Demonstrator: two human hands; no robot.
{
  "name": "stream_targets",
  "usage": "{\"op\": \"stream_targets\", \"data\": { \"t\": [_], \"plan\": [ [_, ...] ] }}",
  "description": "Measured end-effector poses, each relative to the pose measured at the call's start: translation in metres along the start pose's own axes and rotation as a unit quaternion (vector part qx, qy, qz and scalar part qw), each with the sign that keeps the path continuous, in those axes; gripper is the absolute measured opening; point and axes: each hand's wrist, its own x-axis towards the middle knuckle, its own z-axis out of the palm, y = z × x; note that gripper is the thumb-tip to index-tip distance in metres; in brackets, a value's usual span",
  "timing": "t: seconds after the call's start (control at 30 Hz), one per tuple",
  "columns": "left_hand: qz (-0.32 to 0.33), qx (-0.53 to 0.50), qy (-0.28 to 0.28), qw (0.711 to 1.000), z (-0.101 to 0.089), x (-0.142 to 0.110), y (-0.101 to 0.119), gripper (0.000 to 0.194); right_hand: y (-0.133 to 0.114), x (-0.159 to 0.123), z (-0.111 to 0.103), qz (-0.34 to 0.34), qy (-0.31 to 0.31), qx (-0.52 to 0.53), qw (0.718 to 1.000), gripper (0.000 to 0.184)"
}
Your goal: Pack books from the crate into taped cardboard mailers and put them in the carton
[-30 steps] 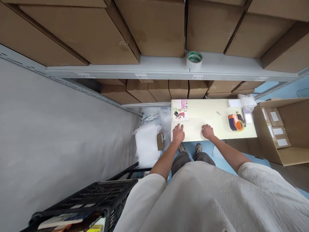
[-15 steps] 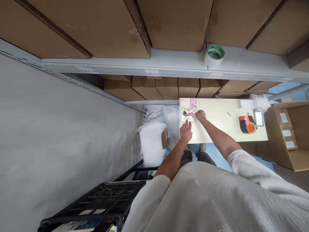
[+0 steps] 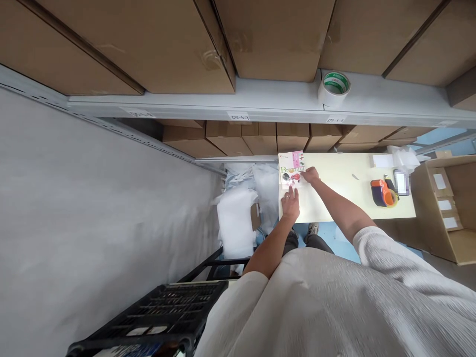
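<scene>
— What stands left of the table (image 3: pixel 334 198)?
— A black crate (image 3: pixel 174 302), left of it and closer to your body; then white packing sheets (image 3: pixel 235 223), heaped just beside the table's left edge.
— And the book (image 3: pixel 290 161)?
— It lies on the table's left end, near the far corner, slightly askew, with "Beautiful" on its cover.
— How are the hands?
— Your left hand (image 3: pixel 290 206) is over the table's left end, fingers stretched and a little apart, gripping nothing, tips at the book's near edge. Your right hand (image 3: pixel 311 175) is farther right along the table, fingers bent and close together at the book's right edge; I cannot tell whether they pinch it.
— Right of that?
— A tape roll (image 3: pixel 330 100) on the shelf (image 3: pixel 282 91) above the table's far side, then an orange tape dispenser (image 3: pixel 381 192) on the table's right part. An open carton (image 3: pixel 426 198) stands beside the table's right edge.
</scene>
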Motion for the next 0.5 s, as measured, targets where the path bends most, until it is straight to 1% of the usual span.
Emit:
{"op": "stream_targets", "data": {
  "t": [0.1, 0.17, 0.2, 0.3, 0.37, 0.43, 0.5],
  "plan": [
    [-0.001, -0.022, 0.012, 1.000, 0.004, 0.000, -0.001, 0.103, -0.001, -0.004, -0.004, -0.030, -0.010, -0.025, 0.999, 0.014],
    [-0.006, -0.037, 0.027, 0.999, 0.008, -0.001, -0.002, 0.102, -0.003, -0.006, -0.007, -0.071, -0.016, -0.025, 0.997, 0.009],
    [-0.008, -0.042, 0.035, 0.998, 0.009, -0.002, -0.002, 0.101, -0.004, -0.007, -0.010, -0.094, -0.010, -0.021, 0.995, 0.009],
    [-0.006, -0.042, 0.053, 0.998, 0.012, -0.005, -0.003, 0.096, -0.009, -0.012, -0.021, -0.166, 0.032, 0.003, 0.986, 0.018],
    [-0.002, -0.033, 0.054, 0.998, 0.012, -0.007, -0.004, 0.092, -0.010, -0.016, -0.033, -0.217, 0.067, 0.022, 0.974, 0.025],
    [0.001, -0.025, 0.054, 0.998, 0.011, -0.008, -0.005, 0.088, -0.007, -0.022, -0.048, -0.261, 0.097, 0.037, 0.960, 0.030],
    [0.001, -0.022, 0.058, 0.998, 0.010, -0.008, -0.005, 0.083, 0.002, -0.029, -0.065, -0.287, 0.120, 0.053, 0.949, 0.035]
  ]
}}
